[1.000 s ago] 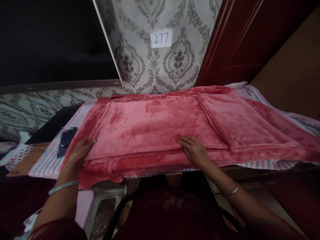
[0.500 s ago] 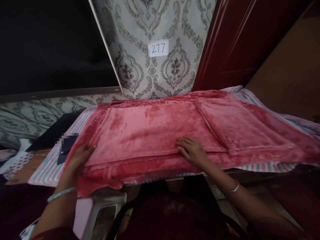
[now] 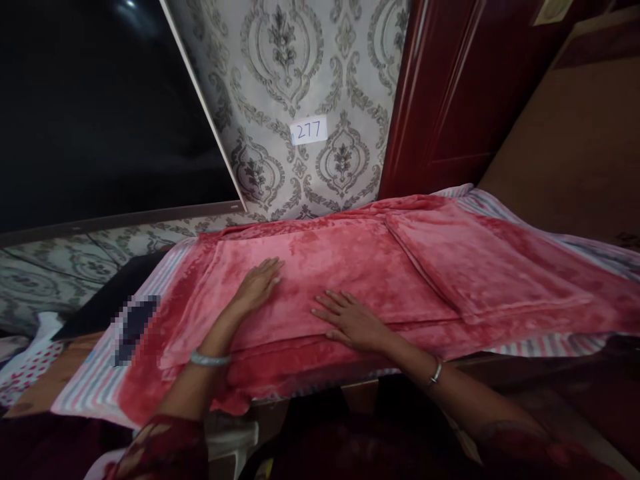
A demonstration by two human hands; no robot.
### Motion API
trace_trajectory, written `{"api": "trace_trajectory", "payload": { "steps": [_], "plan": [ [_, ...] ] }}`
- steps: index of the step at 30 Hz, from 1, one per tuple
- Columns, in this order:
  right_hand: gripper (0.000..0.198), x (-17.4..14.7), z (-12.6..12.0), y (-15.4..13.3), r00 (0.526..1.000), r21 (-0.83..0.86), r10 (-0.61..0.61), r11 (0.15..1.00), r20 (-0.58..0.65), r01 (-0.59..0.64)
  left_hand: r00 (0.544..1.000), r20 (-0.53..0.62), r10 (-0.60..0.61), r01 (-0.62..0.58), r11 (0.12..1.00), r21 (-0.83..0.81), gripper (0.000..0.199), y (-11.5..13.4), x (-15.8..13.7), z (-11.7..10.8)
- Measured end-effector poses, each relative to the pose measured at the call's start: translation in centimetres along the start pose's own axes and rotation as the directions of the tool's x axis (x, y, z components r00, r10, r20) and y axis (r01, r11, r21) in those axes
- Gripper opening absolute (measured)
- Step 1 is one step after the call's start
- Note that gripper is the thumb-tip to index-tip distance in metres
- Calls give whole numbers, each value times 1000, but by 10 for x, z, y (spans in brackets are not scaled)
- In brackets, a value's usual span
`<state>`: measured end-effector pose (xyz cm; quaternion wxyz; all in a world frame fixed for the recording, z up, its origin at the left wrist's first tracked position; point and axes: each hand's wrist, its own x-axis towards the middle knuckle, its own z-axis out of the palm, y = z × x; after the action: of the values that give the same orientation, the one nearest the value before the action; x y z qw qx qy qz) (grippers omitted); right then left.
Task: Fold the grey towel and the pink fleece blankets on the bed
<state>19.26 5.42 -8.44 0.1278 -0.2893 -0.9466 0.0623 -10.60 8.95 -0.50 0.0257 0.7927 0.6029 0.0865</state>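
A pink plush blanket [image 3: 320,267] lies spread over the table, its middle part folded into a flat layered rectangle. On the right, a further folded section [image 3: 480,267] rests over it with its edge slanting toward me. My left hand [image 3: 257,283] lies on the left-middle of the folded part, fingers outstretched. Resting flat near the front edge of the fold, my right hand [image 3: 350,322] has its fingers spread. Neither hand grips the cloth. Beneath the blanket shows a striped cloth [image 3: 95,380], at the left end and along parts of the front and right.
A large dark screen [image 3: 100,120] stands at the back left. Patterned wallpaper with a paper marked 277 [image 3: 309,130] is behind the table. A dark red door panel [image 3: 450,87] rises at the back right. A dark blurred item [image 3: 135,327] lies on the striped cloth.
My left hand has moved right from the blanket's left edge onto the folded middle. My right hand has shifted slightly left and its fingers have spread. The view has tilted up a little.
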Motion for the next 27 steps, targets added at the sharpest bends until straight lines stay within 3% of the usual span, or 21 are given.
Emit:
{"api": "trace_trajectory", "payload": {
  "steps": [4, 7, 10, 14, 18, 21, 27],
  "plan": [
    [60, 1, -2, 1, 1000, 28, 5, 1000, 9, -6, 981, 99, -164, 152, 981, 119, 58, 3, 31, 18],
    [59, 1, -2, 1, 1000, 57, 5, 998, 1, -5, 943, 68, -326, 310, 933, 181, 61, -8, 36, 30],
    [59, 1, -2, 0, 1000, 90, 9, 996, -14, -7, 918, 98, -384, 362, 914, 185, 64, -16, 38, 31],
    [60, 1, -4, -1, 1000, 122, 20, 992, -2, -20, 909, 150, -388, 362, 915, 175, 68, -7, 51, 18],
    [60, 2, -5, -1, 1000, 161, 18, 987, -13, -16, 971, 126, -202, 179, 969, 169, 67, 17, 82, 17],
    [62, 2, -5, -1, 1000, 189, 14, 982, -19, -11, 981, 166, -101, 72, 982, 175, 66, 29, 109, 28],
    [62, 1, -8, -1, 1000, 243, 25, 970, -16, -21, 970, 107, -218, 192, 958, 213, 63, 20, 135, 49]
  ]
}}
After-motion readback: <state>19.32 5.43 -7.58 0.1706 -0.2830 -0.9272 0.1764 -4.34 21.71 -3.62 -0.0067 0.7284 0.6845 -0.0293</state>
